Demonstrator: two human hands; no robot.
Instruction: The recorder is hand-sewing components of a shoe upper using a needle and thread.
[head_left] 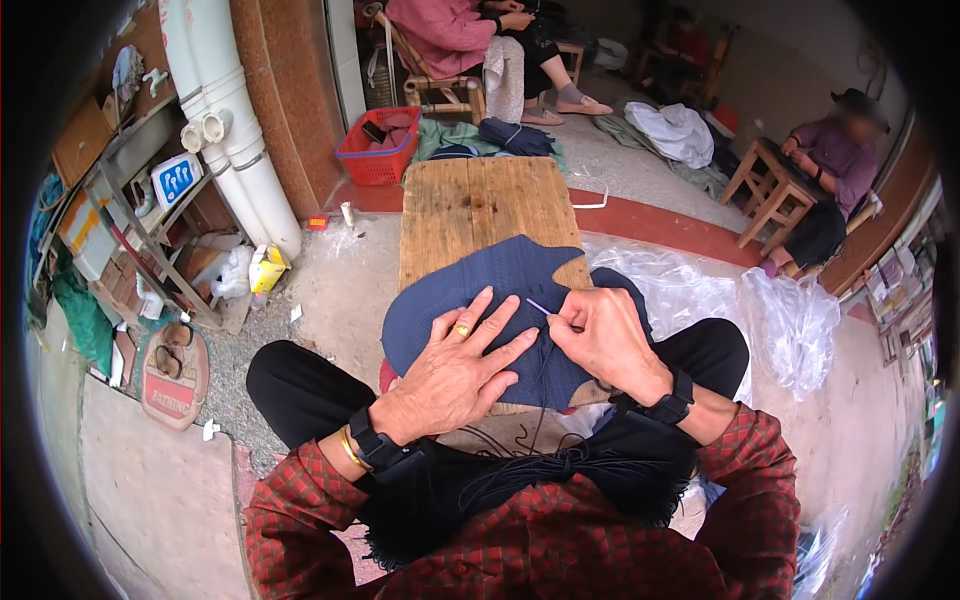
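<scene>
A flat navy-blue knitted piece (425, 310), with a curved cut-out at its right edge, lies on a wooden bench (487, 205) between my knees. My left hand (448, 378) rests on it with the fingers spread and holds nothing. At the piece's right part, my right hand (606, 338) pinches a thin purple tool (538, 306), like a slim hook or needle, whose tip points up and left over the fabric. Dark thin cord (540, 385) runs down from near my right fingers. More dark cords (560, 470) lie bunched across my lap.
Beyond the bench stand a red plastic basket (380, 160) and dark folded pieces (515, 138). Clear plastic sheeting (690, 300) covers floor at right. One person (440, 35) sits ahead, another (840, 150) by a wooden stool (770, 195). White pipes (225, 120) and slippers (172, 350) are left.
</scene>
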